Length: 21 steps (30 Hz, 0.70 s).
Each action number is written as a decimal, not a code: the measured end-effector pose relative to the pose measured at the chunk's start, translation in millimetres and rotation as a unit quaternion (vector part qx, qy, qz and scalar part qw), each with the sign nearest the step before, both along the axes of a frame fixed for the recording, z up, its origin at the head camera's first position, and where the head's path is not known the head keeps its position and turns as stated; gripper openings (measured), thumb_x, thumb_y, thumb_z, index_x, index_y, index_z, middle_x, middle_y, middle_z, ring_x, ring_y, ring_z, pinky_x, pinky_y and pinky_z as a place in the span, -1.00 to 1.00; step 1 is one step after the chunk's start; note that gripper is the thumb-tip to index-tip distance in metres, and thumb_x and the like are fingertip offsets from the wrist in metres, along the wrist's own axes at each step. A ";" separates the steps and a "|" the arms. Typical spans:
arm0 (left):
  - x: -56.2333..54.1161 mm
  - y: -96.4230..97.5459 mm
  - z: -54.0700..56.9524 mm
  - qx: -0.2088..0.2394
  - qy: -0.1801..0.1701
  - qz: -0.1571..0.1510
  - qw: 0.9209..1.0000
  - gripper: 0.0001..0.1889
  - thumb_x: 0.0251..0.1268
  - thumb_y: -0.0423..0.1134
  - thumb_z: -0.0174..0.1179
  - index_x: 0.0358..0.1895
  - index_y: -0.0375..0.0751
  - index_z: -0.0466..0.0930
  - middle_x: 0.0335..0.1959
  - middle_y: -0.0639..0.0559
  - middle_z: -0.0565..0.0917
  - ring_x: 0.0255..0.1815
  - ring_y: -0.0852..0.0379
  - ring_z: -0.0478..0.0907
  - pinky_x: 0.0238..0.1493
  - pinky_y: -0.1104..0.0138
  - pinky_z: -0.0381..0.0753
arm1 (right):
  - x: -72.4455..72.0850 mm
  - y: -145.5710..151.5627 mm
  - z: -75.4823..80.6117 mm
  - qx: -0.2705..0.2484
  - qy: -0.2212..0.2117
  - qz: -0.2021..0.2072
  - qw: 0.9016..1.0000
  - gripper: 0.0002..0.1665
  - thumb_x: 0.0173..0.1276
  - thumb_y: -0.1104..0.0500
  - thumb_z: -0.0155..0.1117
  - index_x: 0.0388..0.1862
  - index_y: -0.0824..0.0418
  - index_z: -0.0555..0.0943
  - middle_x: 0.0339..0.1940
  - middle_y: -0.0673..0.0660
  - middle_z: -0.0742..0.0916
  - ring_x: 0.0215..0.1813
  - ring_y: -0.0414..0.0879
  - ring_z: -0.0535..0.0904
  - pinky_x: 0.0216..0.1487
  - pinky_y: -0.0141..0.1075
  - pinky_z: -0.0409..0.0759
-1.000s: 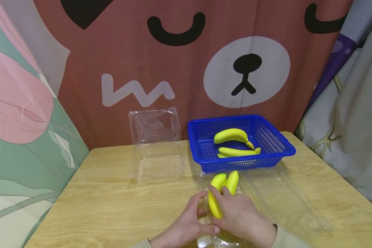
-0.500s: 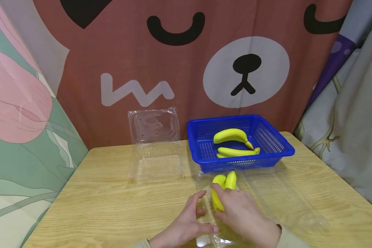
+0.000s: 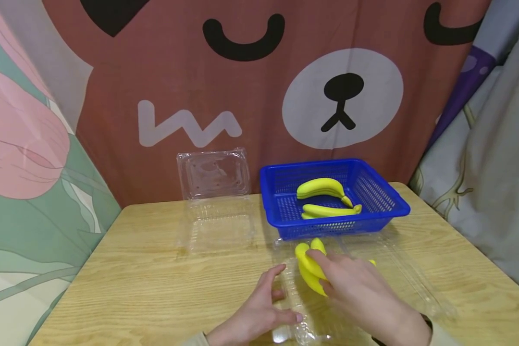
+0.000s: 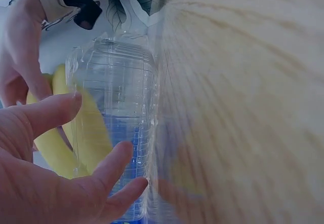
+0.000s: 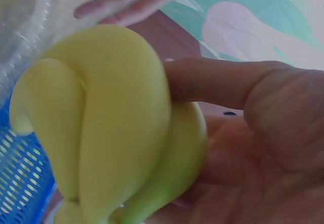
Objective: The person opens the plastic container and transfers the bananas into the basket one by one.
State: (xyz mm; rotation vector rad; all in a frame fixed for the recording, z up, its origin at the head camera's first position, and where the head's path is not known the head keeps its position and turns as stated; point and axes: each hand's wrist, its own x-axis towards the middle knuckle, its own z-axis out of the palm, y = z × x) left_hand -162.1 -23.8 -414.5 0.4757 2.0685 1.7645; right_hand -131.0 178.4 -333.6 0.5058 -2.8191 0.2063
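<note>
My right hand (image 3: 363, 288) grips a bunch of yellow bananas (image 3: 309, 274) over a clear plastic clamshell box (image 3: 291, 290). In the right wrist view the bananas (image 5: 121, 117) fill the middle, with the thumb (image 5: 212, 79) laid along one of them and the palm behind. My left hand (image 3: 261, 310) stands at the box's left side, thumb and fingers spread apart. The left wrist view has its fingertips right at the transparent wall of the box (image 4: 121, 72), and the bananas (image 4: 91, 127) show partly through the plastic.
A blue perforated basket (image 3: 337, 224) behind the box holds two banana bunches (image 3: 322, 187). Back left stands another clear clamshell (image 3: 216, 175), its lid raised. The near box's clear lid (image 3: 408, 269) lies spread to the right on the wooden table (image 3: 155, 278).
My right hand has shifted right and turned, tilting the bananas; a yellow tip now shows past its far side. My left hand has stayed nearly in place at the box.
</note>
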 end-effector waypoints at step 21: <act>-3.4 -2.2 -2.4 0.010 -0.011 -0.002 1.000 0.04 -0.10 -0.45 0.47 0.51 -0.12 0.08 0.43 -0.34 0.13 0.27 -0.28 0.35 0.07 -0.06 0.57 | -11.1 27.3 37.6 -0.062 0.165 0.144 0.974 -0.18 -0.09 0.52 0.54 0.21 0.06 0.60 0.02 -0.01 0.69 0.05 0.02 0.56 0.15 0.10 0.47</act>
